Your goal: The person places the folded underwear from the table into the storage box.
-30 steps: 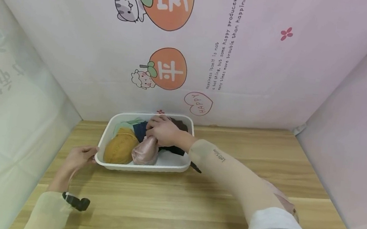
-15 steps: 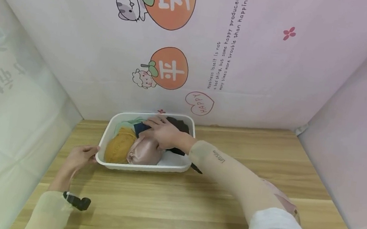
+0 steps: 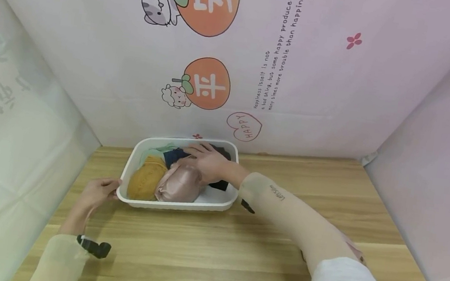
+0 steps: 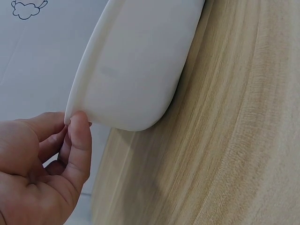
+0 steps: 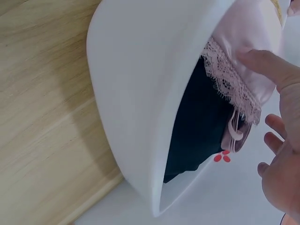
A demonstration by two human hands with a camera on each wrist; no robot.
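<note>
My left hand (image 3: 97,191) pinches the near left corner of a white plastic basin (image 3: 174,207); in the left wrist view thumb and fingers meet on its rim (image 4: 84,65). Inside the basin a pink satin bra (image 3: 180,184) lies cup up near the front. Over it is my right hand (image 3: 210,164), fingers spread. In the right wrist view the thumb (image 5: 269,65) presses on the satin, and the bra's lace edge and a strap (image 5: 234,133) lie over black cloth (image 5: 197,122). Left of the pink bra sits a mustard-yellow one (image 3: 146,180).
Behind these, navy cloth (image 3: 173,155) and mint-green cloth (image 3: 154,151) fill the back left of the basin. The basin stands on a wood-grain table (image 3: 177,252) against a printed back cloth (image 3: 309,108). Cloth walls rise on both sides.
The pink bra has spread out wider and flatter toward the left, beside the yellow one. My right hand's fingers have loosened and spread, shifting slightly right. The left hand stays at the rim.
</note>
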